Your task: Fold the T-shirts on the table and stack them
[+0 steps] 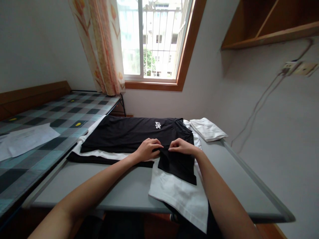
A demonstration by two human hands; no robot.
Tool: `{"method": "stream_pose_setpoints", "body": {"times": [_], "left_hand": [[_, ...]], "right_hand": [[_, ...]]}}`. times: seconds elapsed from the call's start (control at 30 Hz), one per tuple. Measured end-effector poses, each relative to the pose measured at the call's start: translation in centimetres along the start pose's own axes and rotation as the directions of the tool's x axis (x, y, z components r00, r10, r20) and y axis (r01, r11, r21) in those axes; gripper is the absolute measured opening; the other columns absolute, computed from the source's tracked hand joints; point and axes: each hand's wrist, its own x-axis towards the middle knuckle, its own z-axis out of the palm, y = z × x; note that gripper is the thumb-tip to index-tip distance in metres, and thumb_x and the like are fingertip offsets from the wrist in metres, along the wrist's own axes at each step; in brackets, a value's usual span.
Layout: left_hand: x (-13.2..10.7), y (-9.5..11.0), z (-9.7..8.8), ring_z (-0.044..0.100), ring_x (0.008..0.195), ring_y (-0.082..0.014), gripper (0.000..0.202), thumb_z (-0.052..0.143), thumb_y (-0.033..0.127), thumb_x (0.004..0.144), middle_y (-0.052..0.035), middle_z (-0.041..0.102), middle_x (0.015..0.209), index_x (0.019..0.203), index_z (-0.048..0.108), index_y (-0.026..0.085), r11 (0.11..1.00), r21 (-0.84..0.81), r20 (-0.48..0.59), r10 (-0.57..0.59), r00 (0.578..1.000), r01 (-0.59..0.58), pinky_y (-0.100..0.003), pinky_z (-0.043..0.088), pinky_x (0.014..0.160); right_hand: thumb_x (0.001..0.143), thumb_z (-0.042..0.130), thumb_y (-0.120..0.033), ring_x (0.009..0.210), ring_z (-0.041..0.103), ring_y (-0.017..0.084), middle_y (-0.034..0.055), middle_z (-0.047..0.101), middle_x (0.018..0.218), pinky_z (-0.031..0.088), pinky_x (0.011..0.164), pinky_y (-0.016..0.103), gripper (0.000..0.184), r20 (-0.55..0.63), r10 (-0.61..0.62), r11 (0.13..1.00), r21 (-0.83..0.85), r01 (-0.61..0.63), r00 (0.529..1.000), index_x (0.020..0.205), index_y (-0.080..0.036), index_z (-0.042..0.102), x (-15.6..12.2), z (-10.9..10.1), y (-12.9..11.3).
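Observation:
A black T-shirt [124,132] with small white lettering lies flat, its collar toward the right. Beneath it a white T-shirt [180,191] shows at the lower edge and as a sleeve hanging over the table's front edge. Another black garment [99,160] peeks out below that. My left hand [149,149] has its fingers bent onto the black T-shirt by the inner end of its near sleeve. A short gap to the right, my right hand [181,146] pinches the same shirt near the shoulder, fingers curled. The black sleeve [178,166] spreads toward me between my forearms.
The grey table [239,179] carries the layered shirts and a folded white cloth [208,129] at its far right. A bed with a checked cover [62,114] adjoins on the left, with papers [32,139] on it. Cables [259,103] hang down the right wall.

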Motion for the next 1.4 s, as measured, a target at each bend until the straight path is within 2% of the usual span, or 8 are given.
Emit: {"method": "stream_pose_setpoints", "body": {"times": [0.27, 0.43, 0.6, 0.83, 0.93, 1.0, 1.07, 1.4], "left_hand": [[3.2, -4.0, -0.2, 0.054, 0.057, -0.0099, 0.033, 0.053, 0.006, 0.074, -0.0008, 0.071, 0.073, 0.095, 0.077, 0.015, 0.871, -0.273, 0.001, -0.424, 0.906, 0.408, -0.022, 0.043, 0.059], [3.1, -5.2, 0.8, 0.057, 0.059, -0.0108, 0.031, 0.055, 0.008, 0.074, -0.0009, 0.071, 0.072, 0.096, 0.076, 0.014, 0.879, -0.255, -0.044, -0.427, 0.903, 0.403, -0.021, 0.044, 0.060], [2.5, -5.1, 1.6, 0.067, 0.088, -0.0173, 0.028, 0.057, 0.014, 0.079, -0.0033, 0.075, 0.099, 0.100, 0.074, 0.021, 0.930, -0.178, -0.085, -0.341, 0.936, 0.322, -0.027, 0.050, 0.081], [2.3, -4.8, 1.4, 0.067, 0.083, -0.0176, 0.021, 0.058, 0.019, 0.081, -0.0043, 0.075, 0.094, 0.095, 0.074, 0.019, 0.943, -0.175, -0.100, -0.303, 0.948, 0.283, -0.027, 0.051, 0.079], [2.3, -4.3, 1.3, 0.065, 0.077, -0.0164, 0.020, 0.059, 0.024, 0.082, -0.0040, 0.074, 0.090, 0.096, 0.073, 0.019, 0.945, -0.129, -0.132, -0.317, 0.939, 0.301, -0.027, 0.049, 0.074], [2.3, -4.2, 1.3, 0.062, 0.070, -0.0151, 0.025, 0.060, 0.025, 0.082, -0.0028, 0.072, 0.086, 0.105, 0.071, 0.021, 0.921, -0.109, -0.148, -0.387, 0.910, 0.374, -0.026, 0.048, 0.069], [2.3, -4.3, 1.3, 0.060, 0.065, -0.0140, 0.033, 0.061, 0.023, 0.081, -0.0002, 0.069, 0.080, 0.113, 0.065, 0.022, 0.896, -0.129, -0.145, -0.442, 0.885, 0.426, -0.025, 0.045, 0.064], [2.4, -4.8, 1.2, 0.061, 0.080, -0.0146, 0.026, 0.046, 0.009, 0.081, -0.0020, 0.062, 0.083, 0.076, 0.070, 0.020, 0.930, -0.193, -0.202, -0.350, 0.915, 0.314, -0.026, 0.048, 0.080]], "right_hand": [[0.079, 0.056, -0.063, 0.066, 0.049, 0.014, 0.0016, 0.059, 0.072, 0.039, 0.061, 0.026, 0.047, -0.424, 0.002, 1.000, 0.024, 0.009, 0.905, 0.081, -0.016, 0.063, -0.2, -1.5, 0.8], [0.064, 0.078, -0.048, 0.080, 0.055, 0.017, 0.0022, 0.062, 0.088, 0.046, 0.074, 0.029, 0.040, -0.350, 0.022, 0.997, -0.066, -0.048, 0.936, 0.085, -0.020, 0.058, -1.2, -2.1, 1.1], [0.064, 0.077, -0.029, 0.088, 0.057, 0.018, 0.0024, 0.062, 0.094, 0.047, 0.082, 0.029, 0.031, -0.267, -0.002, 0.984, -0.172, -0.045, 0.964, 0.089, -0.021, 0.062, -1.4, -2.1, 2.0], [0.078, 0.059, -0.041, 0.071, 0.054, 0.016, 0.0032, 0.064, 0.077, 0.042, 0.065, 0.027, 0.025, -0.350, -0.042, 0.988, -0.156, -0.014, 0.936, 0.077, -0.018, 0.070, -0.3, -1.6, 1.9], [0.085, 0.048, -0.042, 0.063, 0.053, 0.017, 0.0027, 0.060, 0.064, 0.037, 0.059, 0.027, 0.034, -0.568, 0.051, 0.975, -0.150, -0.165, 0.821, 0.069, -0.018, 0.066, 0.2, -1.4, 2.5], [0.086, 0.051, -0.039, 0.064, 0.055, 0.018, 0.0029, 0.061, 0.065, 0.036, 0.060, 0.028, 0.027, -0.729, 0.122, 0.930, -0.153, -0.334, 0.674, 0.078, -0.019, 0.067, 0.4, -1.2, 3.0], [0.084, 0.057, -0.035, 0.069, 0.058, 0.019, 0.0031, 0.064, 0.071, 0.037, 0.063, 0.028, 0.021, -0.788, 0.162, 0.883, -0.152, -0.443, 0.594, 0.095, -0.020, 0.067, 0.4, -0.9, 3.5], [0.087, 0.058, -0.047, 0.074, 0.063, 0.019, 0.0042, 0.069, 0.076, 0.040, 0.065, 0.026, 0.029, -0.680, 0.282, 0.836, -0.172, -0.521, 0.677, 0.090, -0.020, 0.069, -0.4, -1.6, 3.6]]}}
